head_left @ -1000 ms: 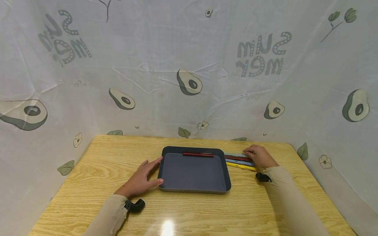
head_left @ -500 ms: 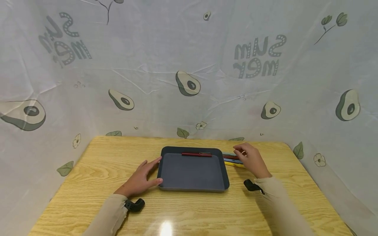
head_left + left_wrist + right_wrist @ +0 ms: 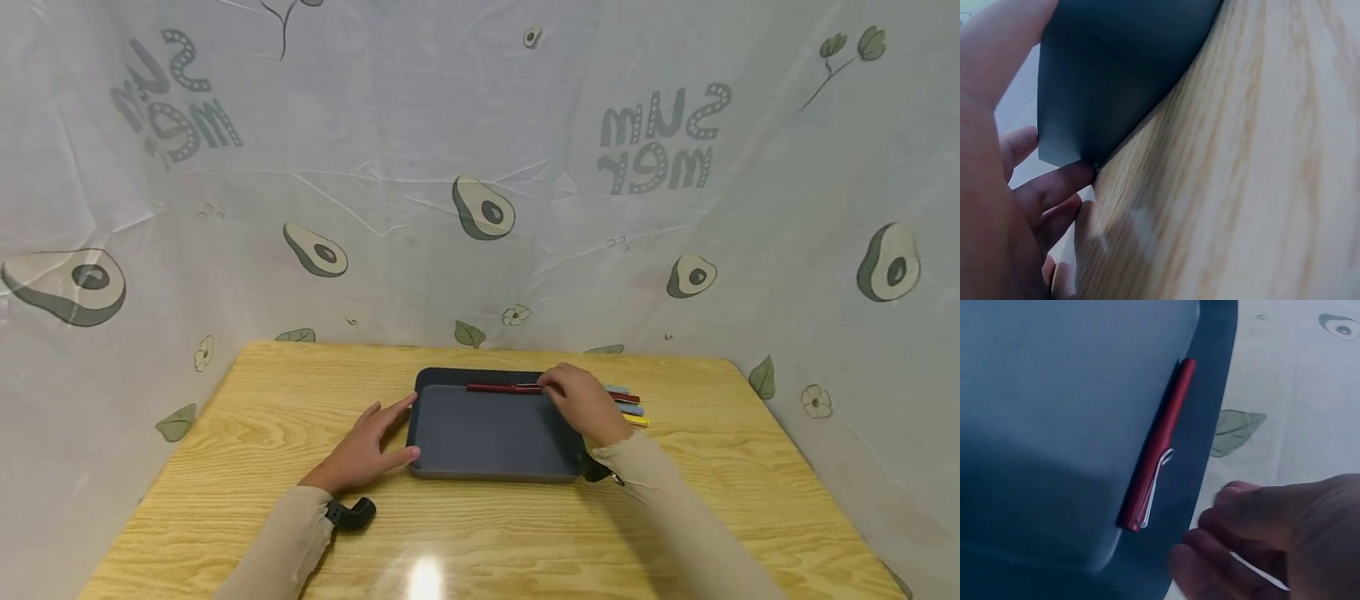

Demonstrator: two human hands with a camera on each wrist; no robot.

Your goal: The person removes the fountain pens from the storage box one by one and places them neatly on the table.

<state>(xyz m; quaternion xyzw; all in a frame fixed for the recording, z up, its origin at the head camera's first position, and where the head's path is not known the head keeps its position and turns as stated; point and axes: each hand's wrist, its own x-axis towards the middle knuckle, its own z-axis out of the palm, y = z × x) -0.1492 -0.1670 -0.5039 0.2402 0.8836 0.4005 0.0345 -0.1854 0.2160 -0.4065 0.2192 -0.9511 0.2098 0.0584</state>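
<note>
A dark grey rectangular tray [image 3: 480, 437] stands on the table, and a dark red pen [image 3: 491, 387] with a silver clip lies in it along the back wall. My left hand [image 3: 363, 450] is at the tray's left side, fingers spread, with thumb and fingertips touching its edge. My right hand [image 3: 588, 404] is over the tray's back right corner, fingers loosely bent. In the right wrist view, the right hand [image 3: 1254, 537] is beside the clip end of the pen [image 3: 1159, 447], apart from it and holding nothing. The left wrist view shows fingertips against the tray's outer wall [image 3: 1116, 69].
Right of the tray, partly hidden by my right hand, several pens lie side by side on the wooden table [image 3: 480, 533]: light teal [image 3: 618, 389], dark red [image 3: 627, 398], blue [image 3: 632, 409] and yellow [image 3: 637, 421]. A printed curtain [image 3: 375, 208] hangs behind the table.
My right hand has moved left from the pens on the table to the tray's back right corner. My left hand, the tray and the red pen in it have stayed in place.
</note>
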